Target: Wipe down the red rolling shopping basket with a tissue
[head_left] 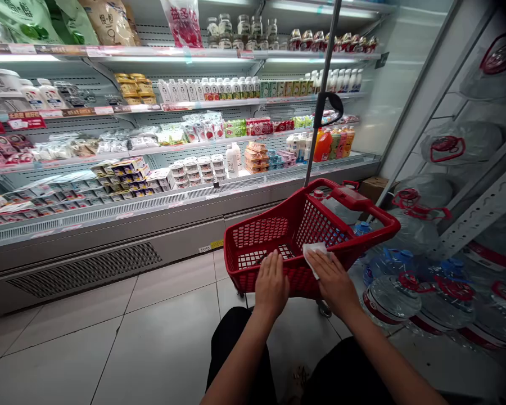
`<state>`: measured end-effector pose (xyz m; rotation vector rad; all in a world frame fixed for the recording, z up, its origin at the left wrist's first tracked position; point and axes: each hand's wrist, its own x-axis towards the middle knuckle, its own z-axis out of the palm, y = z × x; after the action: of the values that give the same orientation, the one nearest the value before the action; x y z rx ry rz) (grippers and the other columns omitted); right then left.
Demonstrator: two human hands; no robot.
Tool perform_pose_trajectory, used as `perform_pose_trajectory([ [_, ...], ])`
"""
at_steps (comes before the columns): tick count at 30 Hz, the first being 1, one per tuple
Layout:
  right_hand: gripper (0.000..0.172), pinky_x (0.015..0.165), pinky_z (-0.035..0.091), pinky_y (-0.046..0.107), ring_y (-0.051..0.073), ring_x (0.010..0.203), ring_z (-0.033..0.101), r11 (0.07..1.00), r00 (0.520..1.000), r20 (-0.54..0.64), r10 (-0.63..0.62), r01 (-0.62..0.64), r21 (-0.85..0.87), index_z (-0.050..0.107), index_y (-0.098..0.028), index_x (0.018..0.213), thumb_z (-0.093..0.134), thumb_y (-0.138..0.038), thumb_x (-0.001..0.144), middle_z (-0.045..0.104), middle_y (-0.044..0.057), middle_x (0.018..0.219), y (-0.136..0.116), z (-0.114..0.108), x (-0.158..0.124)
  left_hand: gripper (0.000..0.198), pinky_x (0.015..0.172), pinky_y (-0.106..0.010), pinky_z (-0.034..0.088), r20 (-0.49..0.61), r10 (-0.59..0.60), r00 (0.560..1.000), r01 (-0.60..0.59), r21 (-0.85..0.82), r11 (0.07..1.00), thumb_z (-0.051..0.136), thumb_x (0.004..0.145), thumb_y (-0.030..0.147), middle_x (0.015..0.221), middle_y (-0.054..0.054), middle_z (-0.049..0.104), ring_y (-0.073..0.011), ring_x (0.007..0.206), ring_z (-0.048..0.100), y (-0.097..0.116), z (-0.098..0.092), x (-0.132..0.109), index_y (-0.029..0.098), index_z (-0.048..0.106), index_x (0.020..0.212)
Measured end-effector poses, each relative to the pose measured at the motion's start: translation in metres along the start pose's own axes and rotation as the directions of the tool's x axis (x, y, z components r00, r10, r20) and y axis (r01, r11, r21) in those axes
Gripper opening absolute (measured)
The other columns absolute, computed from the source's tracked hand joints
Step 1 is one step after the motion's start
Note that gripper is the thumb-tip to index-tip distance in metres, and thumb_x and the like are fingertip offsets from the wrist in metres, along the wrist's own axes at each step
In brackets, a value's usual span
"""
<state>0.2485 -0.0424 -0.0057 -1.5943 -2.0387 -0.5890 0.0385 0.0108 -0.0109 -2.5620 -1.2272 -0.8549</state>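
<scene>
A red plastic shopping cart [257, 225] with lattice walls stands just in front of me. My right hand [331, 278] presses a white cloth or tissue [314, 248] flat against the cart's near side, close to its rim, fingers stretched. Beside it, my left hand [272, 284] has its fingers extended near the cart's near rim, with nothing visible in it. Whether its fingertips touch the cart is hard to tell. A dark pole [324, 84] with a black hook rises behind the cart.
A refrigerated display case [185, 236] with dairy products and drinks runs across the back. Large water bottles with red handles [392, 298] stand on the floor at the right, and more sit on a rack [476, 208]. My knees are below the cart.
</scene>
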Motion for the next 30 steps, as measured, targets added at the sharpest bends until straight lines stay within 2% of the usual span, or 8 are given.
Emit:
perform_pose_trajectory([
  [3, 0.081, 0.129, 0.024, 0.048, 0.02, 0.149, 0.043, 0.998, 0.998, 0.017, -0.053, 0.052, 0.021, 0.019, -0.023, 0.167, 0.039, -0.004, 0.091, 0.048, 0.004, 0.16, -0.011, 0.006, 0.007, 0.069, 0.127, -0.047, 0.032, 0.013, 0.101, 0.995, -0.1, -0.041, 0.994, 0.044, 0.097, 0.019, 0.167, -0.014, 0.035, -0.0265, 0.156, 0.03, 0.02, 0.014, 0.014, 0.008, 0.025, 0.163],
  [5, 0.08, 0.13, 0.021, 0.048, 0.019, 0.147, 0.045, 0.998, 0.997, 0.038, -0.07, 0.07, 0.009, 0.021, -0.025, 0.166, 0.04, -0.005, 0.091, 0.049, 0.002, 0.16, -0.003, 0.001, 0.008, 0.071, 0.127, -0.047, 0.031, 0.025, 0.139, 0.99, -0.138, -0.04, 0.99, 0.045, 0.1, 0.022, 0.168, -0.014, 0.032, -0.0262, 0.157, 0.027, 0.02, 0.02, 0.016, 0.009, 0.019, 0.164],
  [12, 0.065, 0.131, 0.018, 0.05, 0.02, 0.149, 0.042, 0.986, 0.991, -0.081, 0.108, -0.117, -0.119, 0.036, -0.027, 0.161, 0.039, -0.011, 0.098, 0.053, 0.0, 0.157, 0.082, -0.043, -0.001, 0.073, 0.126, -0.045, 0.033, 0.042, 0.155, 0.987, -0.155, -0.014, 0.988, 0.048, 0.103, 0.026, 0.168, -0.013, 0.032, -0.0257, 0.156, 0.032, 0.007, 0.013, 0.012, 0.013, 0.013, 0.166],
  [15, 0.06, 0.13, 0.019, 0.05, 0.022, 0.149, 0.043, 0.987, 0.989, -0.104, 0.107, -0.119, -0.111, 0.043, -0.022, 0.157, 0.037, -0.011, 0.099, 0.057, 0.004, 0.153, 0.074, -0.037, 0.003, 0.072, 0.127, -0.046, 0.032, 0.025, 0.113, 0.993, -0.112, -0.021, 0.993, 0.047, 0.104, 0.03, 0.168, -0.012, 0.034, -0.0266, 0.155, 0.032, 0.025, 0.012, 0.023, 0.013, 0.015, 0.166],
  [20, 0.063, 0.13, 0.021, 0.045, 0.018, 0.146, 0.046, 0.995, 0.999, -0.022, -0.023, 0.021, -0.1, 0.038, -0.021, 0.16, 0.036, -0.009, 0.098, 0.055, 0.003, 0.155, 0.04, -0.015, 0.01, 0.071, 0.129, -0.041, 0.029, 0.033, 0.221, 0.975, -0.219, -0.056, 0.974, 0.043, 0.105, 0.028, 0.171, -0.009, 0.025, -0.0216, 0.158, 0.025, 0.048, 0.021, 0.044, 0.013, 0.011, 0.167],
  [23, 0.066, 0.13, 0.019, 0.047, 0.017, 0.144, 0.049, 0.991, 0.999, -0.038, -0.018, 0.013, -0.136, 0.035, -0.026, 0.162, 0.034, -0.008, 0.098, 0.054, 0.002, 0.156, 0.064, -0.027, 0.005, 0.071, 0.128, -0.04, 0.03, 0.052, 0.25, 0.967, -0.247, -0.057, 0.967, 0.043, 0.105, 0.028, 0.173, -0.008, 0.021, -0.0211, 0.158, 0.024, 0.044, 0.024, 0.044, 0.013, 0.011, 0.167],
  [27, 0.067, 0.13, 0.017, 0.051, 0.022, 0.148, 0.045, 0.975, 0.984, -0.125, 0.127, -0.147, -0.166, 0.038, -0.025, 0.161, 0.033, -0.007, 0.096, 0.054, 0.005, 0.156, 0.103, -0.05, -0.003, 0.073, 0.128, -0.042, 0.03, 0.042, 0.215, 0.976, -0.212, -0.072, 0.975, 0.046, 0.105, 0.033, 0.173, -0.008, 0.021, -0.0231, 0.158, 0.025, 0.043, 0.026, 0.039, 0.015, 0.013, 0.167],
  [30, 0.069, 0.131, 0.017, 0.047, 0.022, 0.149, 0.044, 0.978, 0.982, -0.127, 0.14, -0.157, -0.138, 0.036, -0.022, 0.162, 0.035, -0.006, 0.095, 0.054, 0.006, 0.155, 0.091, -0.045, -0.002, 0.074, 0.128, -0.044, 0.029, 0.043, 0.165, 0.985, -0.162, -0.062, 0.985, 0.049, 0.104, 0.034, 0.173, -0.009, 0.019, -0.0253, 0.158, 0.026, 0.05, 0.029, 0.04, 0.014, 0.016, 0.166],
])
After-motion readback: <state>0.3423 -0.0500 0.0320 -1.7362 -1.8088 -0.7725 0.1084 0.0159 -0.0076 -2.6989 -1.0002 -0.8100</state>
